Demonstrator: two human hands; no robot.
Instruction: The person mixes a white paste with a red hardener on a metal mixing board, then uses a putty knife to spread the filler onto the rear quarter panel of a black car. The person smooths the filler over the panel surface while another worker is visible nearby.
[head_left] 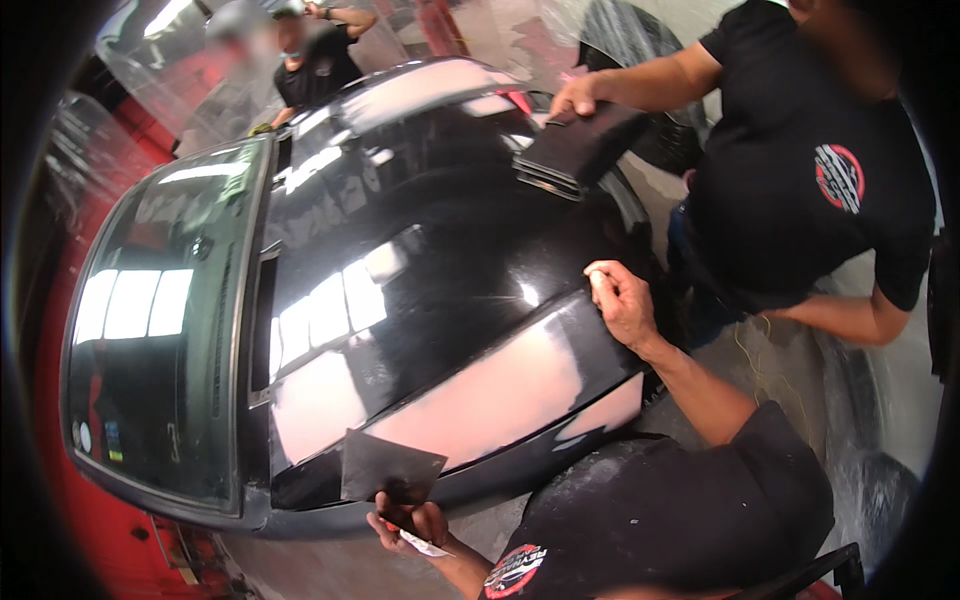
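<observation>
A glossy black car hood (440,260) fills the middle of the view. My left hand (412,522) is at the hood's near corner, gripping a dark flap of film (385,465) that stands up from the edge, with a small white slip (425,546) under the fingers. My right hand (620,300) reaches across to the hood's side edge, its fingers pinched together on what looks like a thin film edge there. At the car's front, another person's hand (578,95) rests on a dark folded sheet (585,145).
The windshield (150,330) is at the left, with red floor (70,520) beyond it. A person in a black shirt (800,180) stands close at the right. A third person (315,60) stands at the far end. Clear plastic sheeting (880,440) hangs at the right.
</observation>
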